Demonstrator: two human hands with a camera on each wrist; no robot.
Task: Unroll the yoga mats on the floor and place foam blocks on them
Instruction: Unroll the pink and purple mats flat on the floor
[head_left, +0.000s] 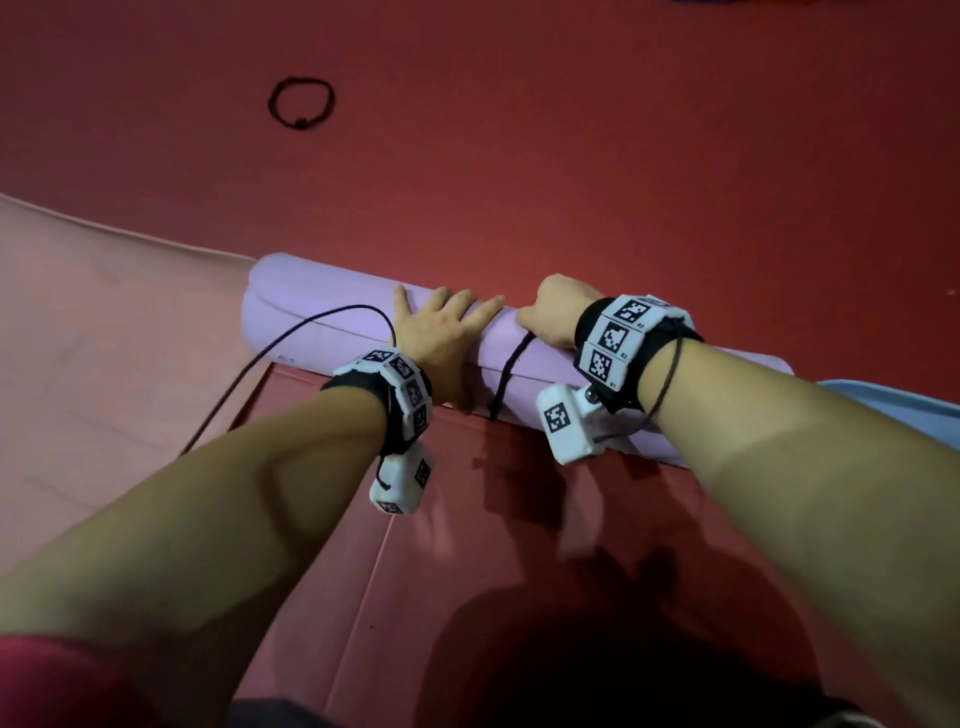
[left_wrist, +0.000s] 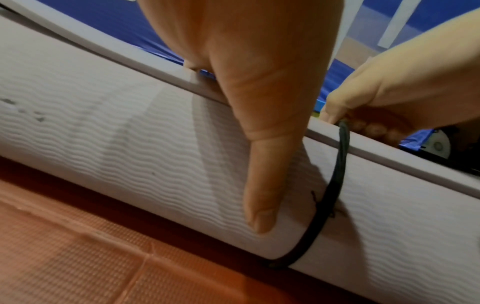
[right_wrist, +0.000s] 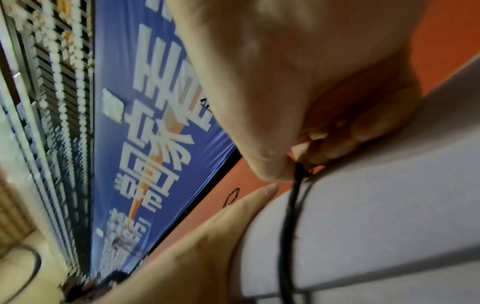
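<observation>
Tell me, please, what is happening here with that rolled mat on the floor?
A person is freeing a rolled lilac yoga mat lying on the red floor. The left hand presses flat on the roll while the right hand pinches the black elastic band looped around it. The mat is not yet unrolled. Another black band lies loose beyond, and a pink mat lies spread alongside.

Lilac yoga mat (head_left: 322, 306), still rolled into a tube, lying on its side on the red floor, wavy ribbed texture, loose outer edge running along its length. Black elastic band (head_left: 506, 379) loops round it near mid-length. Its left end seems to overlap a flat pink mat (head_left: 104, 364).
</observation>
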